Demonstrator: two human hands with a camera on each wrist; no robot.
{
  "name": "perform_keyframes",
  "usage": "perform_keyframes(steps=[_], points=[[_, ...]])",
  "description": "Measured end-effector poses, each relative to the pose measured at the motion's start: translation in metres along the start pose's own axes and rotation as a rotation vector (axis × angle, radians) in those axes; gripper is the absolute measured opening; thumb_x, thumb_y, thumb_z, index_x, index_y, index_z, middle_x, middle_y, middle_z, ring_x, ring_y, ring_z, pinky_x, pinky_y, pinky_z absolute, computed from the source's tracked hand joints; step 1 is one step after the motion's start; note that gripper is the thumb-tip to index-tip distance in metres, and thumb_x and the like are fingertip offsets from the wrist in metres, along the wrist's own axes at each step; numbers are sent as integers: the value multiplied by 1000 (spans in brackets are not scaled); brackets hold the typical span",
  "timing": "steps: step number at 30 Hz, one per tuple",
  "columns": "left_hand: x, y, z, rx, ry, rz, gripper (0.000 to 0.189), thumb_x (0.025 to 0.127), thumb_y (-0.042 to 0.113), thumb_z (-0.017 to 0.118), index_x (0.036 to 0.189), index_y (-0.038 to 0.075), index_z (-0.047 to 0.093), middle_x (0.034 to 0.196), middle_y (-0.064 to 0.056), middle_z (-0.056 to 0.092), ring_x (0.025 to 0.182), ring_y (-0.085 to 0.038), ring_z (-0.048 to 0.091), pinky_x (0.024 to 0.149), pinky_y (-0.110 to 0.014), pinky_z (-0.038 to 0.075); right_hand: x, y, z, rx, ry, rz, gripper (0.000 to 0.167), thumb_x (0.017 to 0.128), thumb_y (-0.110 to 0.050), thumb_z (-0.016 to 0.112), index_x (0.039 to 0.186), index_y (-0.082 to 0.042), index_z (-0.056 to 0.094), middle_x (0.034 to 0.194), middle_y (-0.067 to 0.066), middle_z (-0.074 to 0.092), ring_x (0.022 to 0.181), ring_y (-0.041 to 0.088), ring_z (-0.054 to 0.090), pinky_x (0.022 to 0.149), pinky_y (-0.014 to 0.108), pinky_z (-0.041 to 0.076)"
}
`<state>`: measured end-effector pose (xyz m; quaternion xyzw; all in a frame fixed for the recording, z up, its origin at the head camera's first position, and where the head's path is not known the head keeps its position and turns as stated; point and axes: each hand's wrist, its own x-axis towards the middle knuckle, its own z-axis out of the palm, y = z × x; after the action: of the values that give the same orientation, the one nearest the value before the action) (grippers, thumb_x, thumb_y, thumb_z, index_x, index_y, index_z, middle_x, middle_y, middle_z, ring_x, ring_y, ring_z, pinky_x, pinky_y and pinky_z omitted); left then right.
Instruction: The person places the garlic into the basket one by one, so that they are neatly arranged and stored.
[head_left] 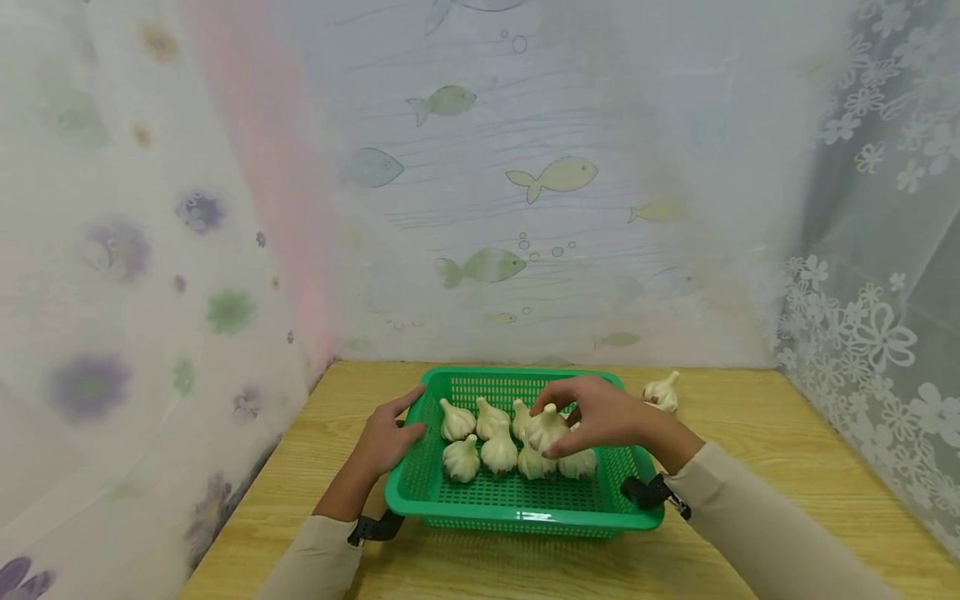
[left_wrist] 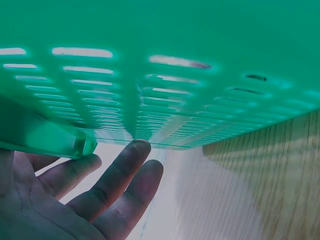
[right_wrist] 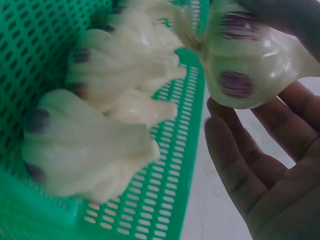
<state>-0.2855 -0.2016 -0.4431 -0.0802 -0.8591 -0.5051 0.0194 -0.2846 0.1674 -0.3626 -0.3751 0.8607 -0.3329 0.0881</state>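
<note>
In the head view my right hand (head_left: 600, 412) pinches a garlic bulb (head_left: 547, 429) over the green basket (head_left: 525, 510). The right wrist view shows the same held bulb (right_wrist: 245, 60), with purple patches, between the thumb and fingers of my right hand (right_wrist: 270, 155). My left hand (head_left: 388, 437) grips the basket's left rim. From the left wrist, some fingers of my left hand (left_wrist: 110, 195) extend beneath that rim, beside the slotted wall; the thumb is hidden there. Several garlic bulbs (head_left: 461, 458) stand inside the basket in rows, stems up; my right hand partly covers some.
One more garlic bulb (head_left: 662, 393) sits on the wooden table (head_left: 735, 467) beyond the basket's right side. Patterned curtains (head_left: 480, 208) with fish and flowers hang behind and along both sides of the table.
</note>
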Motion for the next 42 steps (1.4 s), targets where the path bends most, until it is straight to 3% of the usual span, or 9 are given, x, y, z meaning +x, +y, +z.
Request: perform_keyframes(steps=[6,11,18,26,32,37,42], points=[[0,1,0,0,-2,-3,69,95,13,57,161,24,41,167,-16,34,117,-40,69,63,-36,53,14,0,12,9,-70,-3,47,81,-38,89,122,-28,69,129,-9,65,112,14,64,95,45,56],[-1,1,0,-3,-1,-9,68,95,14,57,161,24,41,167,-16,33,119,-42,68,64,-36,53,25,-1,18,2,-101,10,46,78,-41,91,118,-32,71,124,-13,66,109,13,66,92,39,57],[-1,0,-1,1,7,-14,69,95,14,57,161,24,41,167,-17,33,124,-45,64,65,-36,54,37,-1,26,17,-165,-10,42,76,-38,92,114,-31,76,128,-9,68,113,21,70,89,35,59],[1,-2,-1,-3,5,-5,68,96,14,58,161,24,41,167,-18,33,123,-45,65,65,-37,54,49,-2,41,-49,-201,-82,39,75,-39,92,111,-35,78,108,-19,71,97,15,70,80,27,57],[1,-2,0,-2,3,-10,68,95,14,57,161,24,41,167,-18,32,124,-46,64,65,-37,54,61,-7,50,-52,-242,-101,34,77,-37,91,109,-32,80,76,-9,75,66,8,70,63,26,56],[1,-2,0,6,9,-20,68,95,15,57,160,26,42,167,-16,34,125,-45,64,65,-36,53,69,-13,54,-58,-254,-94,37,76,-34,92,111,-23,82,96,-15,77,68,4,70,64,24,57],[0,-1,1,5,7,-13,68,95,14,57,161,24,41,167,-17,34,124,-45,64,64,-36,53,77,-17,61,-98,-237,-97,39,76,-35,92,111,-20,83,107,-15,77,86,3,72,74,22,57]])
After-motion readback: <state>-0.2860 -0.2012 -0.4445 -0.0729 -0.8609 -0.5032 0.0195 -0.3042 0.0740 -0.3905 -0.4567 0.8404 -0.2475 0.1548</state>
